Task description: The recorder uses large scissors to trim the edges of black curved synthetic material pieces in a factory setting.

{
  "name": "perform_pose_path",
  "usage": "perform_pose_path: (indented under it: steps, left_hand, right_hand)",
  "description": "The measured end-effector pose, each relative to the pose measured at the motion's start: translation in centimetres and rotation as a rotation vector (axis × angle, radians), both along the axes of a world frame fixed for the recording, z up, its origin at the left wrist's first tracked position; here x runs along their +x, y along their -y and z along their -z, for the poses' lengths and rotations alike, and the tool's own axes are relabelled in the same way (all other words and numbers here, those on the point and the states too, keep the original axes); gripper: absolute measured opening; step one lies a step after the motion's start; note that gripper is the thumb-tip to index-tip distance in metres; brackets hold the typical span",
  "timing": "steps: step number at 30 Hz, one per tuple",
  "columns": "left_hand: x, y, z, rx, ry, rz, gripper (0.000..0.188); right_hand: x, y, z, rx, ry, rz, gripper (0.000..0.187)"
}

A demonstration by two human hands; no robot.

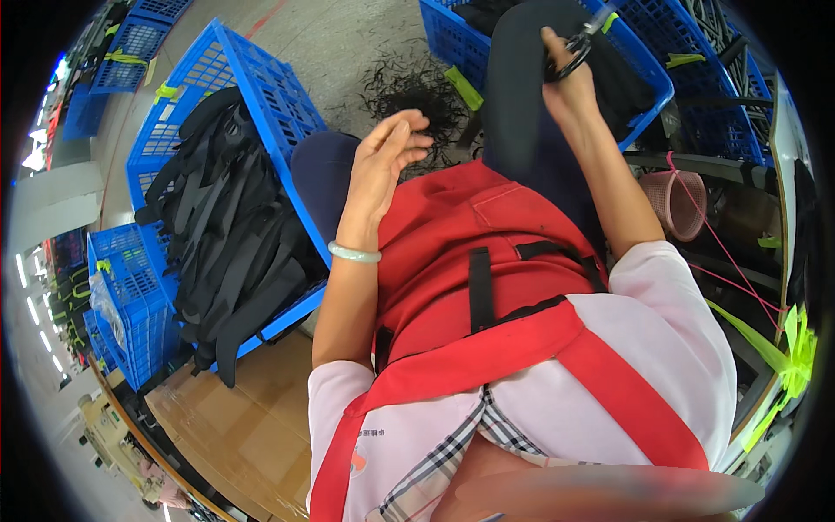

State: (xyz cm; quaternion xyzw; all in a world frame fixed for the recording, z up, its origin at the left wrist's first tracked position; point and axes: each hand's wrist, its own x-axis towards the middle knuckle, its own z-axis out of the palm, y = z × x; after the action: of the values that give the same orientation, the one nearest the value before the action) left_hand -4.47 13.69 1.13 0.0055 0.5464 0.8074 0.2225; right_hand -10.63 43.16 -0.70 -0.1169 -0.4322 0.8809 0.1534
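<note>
My right hand [572,91] is closed round the black handles of a pair of scissors [570,57], whose blades point away to the upper right and blur. Beside it, a long black padded piece [519,96] stretches over my right knee toward the far basket; whether that hand also touches it I cannot tell. My left hand [383,161] is raised over my left thigh, fingers loosely bent and apart, with nothing in it. To its left, a blue plastic basket [228,56] holds a heap of black padded straps [230,217].
Black offcuts [417,100] litter the floor between my knees. A second blue basket [657,87] with black pieces stands at the far right. A cardboard box [235,418] lies near left. A pink mesh bin [674,204] and pink cord [726,248] are right of my arm.
</note>
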Motion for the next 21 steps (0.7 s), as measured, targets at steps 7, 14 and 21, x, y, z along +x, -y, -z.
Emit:
perform_pose_path:
  steps: [7,14,21]
  left_hand:
    - [1.2,-0.3,1.4,-0.126,0.028,0.040,0.028]
    - [3.0,1.9,1.5,-0.201,0.005,-0.017,0.025]
    - [5.3,5.1,0.1,-0.079,0.006,-0.112,0.025]
  right_hand:
    - [-3.6,-6.2,8.5,0.200,0.213,0.011,0.017]
    - [-3.6,-13.1,13.0,1.453,0.421,0.247,0.031]
    - [-1.4,-16.3,20.3,1.607,0.654,0.004,0.038]
